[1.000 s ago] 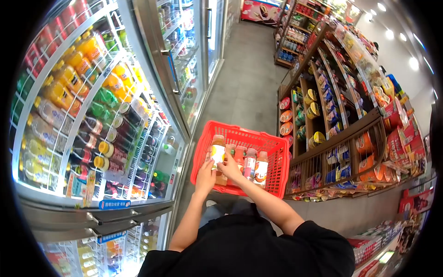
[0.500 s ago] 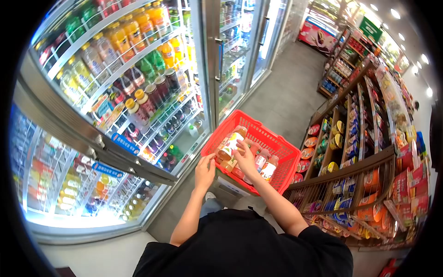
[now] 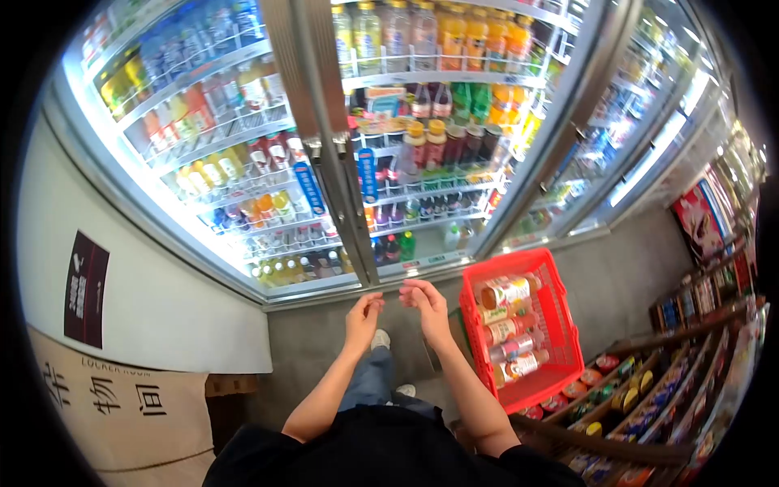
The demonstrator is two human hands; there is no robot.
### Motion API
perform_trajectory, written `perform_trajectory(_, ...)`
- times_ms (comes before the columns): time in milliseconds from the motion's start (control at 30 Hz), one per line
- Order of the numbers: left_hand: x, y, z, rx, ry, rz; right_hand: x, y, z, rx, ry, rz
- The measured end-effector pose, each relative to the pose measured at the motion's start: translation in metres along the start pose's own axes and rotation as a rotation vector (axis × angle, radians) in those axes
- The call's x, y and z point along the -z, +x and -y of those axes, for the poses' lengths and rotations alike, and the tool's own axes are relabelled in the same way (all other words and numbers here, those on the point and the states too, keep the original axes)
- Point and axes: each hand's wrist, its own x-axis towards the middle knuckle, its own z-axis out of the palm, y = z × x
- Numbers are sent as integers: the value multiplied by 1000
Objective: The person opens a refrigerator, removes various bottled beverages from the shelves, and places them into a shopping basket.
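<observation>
My left hand (image 3: 363, 323) hangs in front of my body, holding nothing, its fingers loosely bent and the thumb side turned inward. A short gap separates it from my right hand (image 3: 426, 310), which is also bare, with fingers half curled and apart. To the right of that hand sits a red plastic basket (image 3: 561, 312) with slotted walls. Several drink bottles lie on their sides in it, including one with a white fruit label (image 3: 510, 291) at the far end and another with a white label (image 3: 521, 368) at the near end. Neither hand touches them.
Glass-door fridges (image 3: 329, 162) full of bottled drinks stand ahead, their handles near the middle. At right is a rack of packaged food (image 3: 641, 398). A white panel (image 3: 178, 300) and a beige cloth with writing (image 3: 130, 414) are at left. Grey floor (image 3: 308, 333) lies below.
My right hand has left the bottle in the basket, and both hands are now over the floor beside it. The view has turned left, so the basket appears farther right.
</observation>
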Motion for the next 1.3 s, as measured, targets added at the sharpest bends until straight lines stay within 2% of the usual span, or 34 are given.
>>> perform_trajectory(167, 38, 22, -40, -76, -78, -131, -29, 48, -19, -80, 57, 47)
perform_trajectory(367, 69, 49, -13, -61, -180, -226, -57, 75, -26, -201, 66, 156)
perform_trajectory(467, 83, 88, -37, -152, -228, -255, -63, 90, -13, -196, 10, 176)
perform_trajectory(600, 96, 163, -72, -260, -62, -364, -65, 119, 13, -162, -32, 161)
perform_trajectory(733, 96, 232, -106, -422, -39, -367, -62, 149, 34, -119, -82, 142)
perform_trajectory(800, 98, 252, -123, -313, 113, -422, -59, 159, 37, -67, -50, 128)
perform_trajectory(867, 102, 271, -127, -418, 343, -409, -55, 172, 32, -47, -87, 122)
perform_trajectory(967, 95, 282, -130, -366, 299, -450, -61, 181, 24, -65, -110, 81)
perform_trajectory(1000, 95, 282, -132, -368, 298, -439, -64, 185, 20, -63, -110, 69)
perform_trajectory(1067, 99, 277, -136, -284, 43, -223, -71, 189, 13, -69, -91, 59)
perform_trajectory(1100, 96, 291, -118, -202, -282, -79, -74, 188, 11, -82, -89, 54)
perform_trajectory(1300, 103, 287, -123, -131, -343, -41, -110, 187, 9, -105, -104, 121)
